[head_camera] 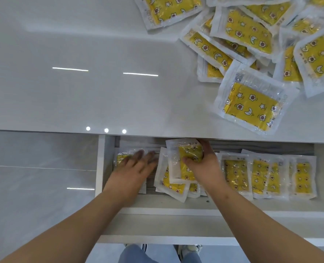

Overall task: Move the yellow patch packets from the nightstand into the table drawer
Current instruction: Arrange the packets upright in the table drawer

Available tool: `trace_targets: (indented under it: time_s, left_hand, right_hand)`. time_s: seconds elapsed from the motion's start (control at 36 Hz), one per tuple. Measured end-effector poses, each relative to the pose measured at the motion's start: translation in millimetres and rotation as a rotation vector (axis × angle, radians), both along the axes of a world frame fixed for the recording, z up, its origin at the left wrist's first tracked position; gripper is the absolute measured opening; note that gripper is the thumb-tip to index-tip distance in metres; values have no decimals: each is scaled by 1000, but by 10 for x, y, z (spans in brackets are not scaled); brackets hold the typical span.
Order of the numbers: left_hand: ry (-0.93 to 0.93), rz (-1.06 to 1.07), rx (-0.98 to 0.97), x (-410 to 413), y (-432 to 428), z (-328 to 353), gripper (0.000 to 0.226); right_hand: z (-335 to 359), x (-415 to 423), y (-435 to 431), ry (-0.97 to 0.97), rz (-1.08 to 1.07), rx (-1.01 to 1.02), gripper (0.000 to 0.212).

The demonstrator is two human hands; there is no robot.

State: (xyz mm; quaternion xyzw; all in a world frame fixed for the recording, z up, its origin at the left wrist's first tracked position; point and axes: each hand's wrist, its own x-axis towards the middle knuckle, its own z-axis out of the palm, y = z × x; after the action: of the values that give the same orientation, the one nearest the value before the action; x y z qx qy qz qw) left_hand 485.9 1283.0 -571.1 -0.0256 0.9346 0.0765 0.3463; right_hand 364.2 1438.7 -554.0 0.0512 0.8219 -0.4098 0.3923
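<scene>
Packets [256, 40] in yellow film lie heaped at the far right of the table [100, 82], many overlapping. A front packet [252, 105] sits close to the table's near edge. Below that edge the drawer [157, 210] stands open. A row [261, 175] of packets lies side by side along its right part, and a looser, crooked stack [172, 185] sits at its middle.

Our right hand [206, 166] is inside the drawer, its grip closed on one packet [180, 160]. The thumb lies across the yellow face and the fingers curl behind the top edge. We hold that packet tilted over the stack, its top just under the table's lip. Our left hand [136, 168] lies flat with straight fingers, grip open and holding nothing. It rests on a packet at the drawer's left end and looks a little blurred.

We judge that we are setting this packet down, with most of the heap still to come.

- **Sliding:** the film looks slick, so a packet dropped on the crooked stack may slide off.
- **Jamming:** a packet could also ride up, and a high stack might catch the lip when the drawer shuts.
- **Knocking off:** reaching back, an arm could sweep the front packet off the table.
</scene>
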Motion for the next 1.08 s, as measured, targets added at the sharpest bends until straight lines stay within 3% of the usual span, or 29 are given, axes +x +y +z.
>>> trace_targets:
  time_s: [0.08, 0.19, 0.28, 0.33, 0.39, 0.47, 0.56, 0.67, 0.78, 0.94, 1.08]
  left_hand:
    - [-169, -4, 42, 72, -32, -22, 71]
    - [-60, 246, 152, 37, -2, 45, 67]
    - [95, 601, 436, -56, 3, 149, 59]
    - [34, 863, 738, -147, 9, 247, 62]
    - [-17, 1000, 871, -230, 8, 311, 70]
    - [-33, 1046, 838, -276, -19, 328, 73]
    - [-24, 1031, 735, -271, -65, 267, 73]
    - [6, 1033, 590, -202, -86, 132, 68]
    - [-1, 1089, 565, -120, -44, 2, 53]
    - [24, 871, 237, -80, -29, -57, 43]
    - [-4, 826, 171, -71, -48, -61, 43]
  right_hand:
    - [-3, -9, 10, 2, 1, -12, 57]
    - [7, -15, 5, -30, -6, -26, 57]
    - [31, -2, -33, -69, -20, -75, 56]
    - [33, 18, -73, -120, -41, -123, 57]
    - [34, 45, -126, -196, -72, -178, 58]
    - [26, 76, -203, -221, -80, -204, 57]
    - [-5, 74, -236, -124, -30, -109, 51]
    - [-63, 80, -201, -137, -41, -5, 40]
    - [-122, 136, -154, -135, 90, 81, 38]
    - [-162, 228, -83, 78, 392, 234, 39]
    - [-158, 244, -111, 158, 486, 296, 37]
